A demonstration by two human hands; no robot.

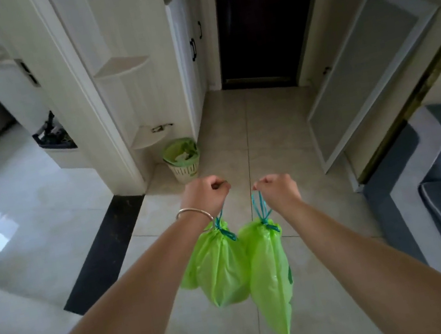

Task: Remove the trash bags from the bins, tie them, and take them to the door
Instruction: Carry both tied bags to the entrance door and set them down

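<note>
My left hand [206, 195] fisted round blue drawstring of fuller green bag [219, 270]; right hand [277, 189] pinches drawstring of slimmer bag [270, 270]. Both hang over hallway floor, touching. Seem light, soft, thin-walled; hold by cords only. Door [265, 11] ahead; bin [182, 158] still lined.

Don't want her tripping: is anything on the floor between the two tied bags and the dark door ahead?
Nothing visible blocks the tiled floor to the dark door. A lined bin stands left of the path, against the wall.
</note>
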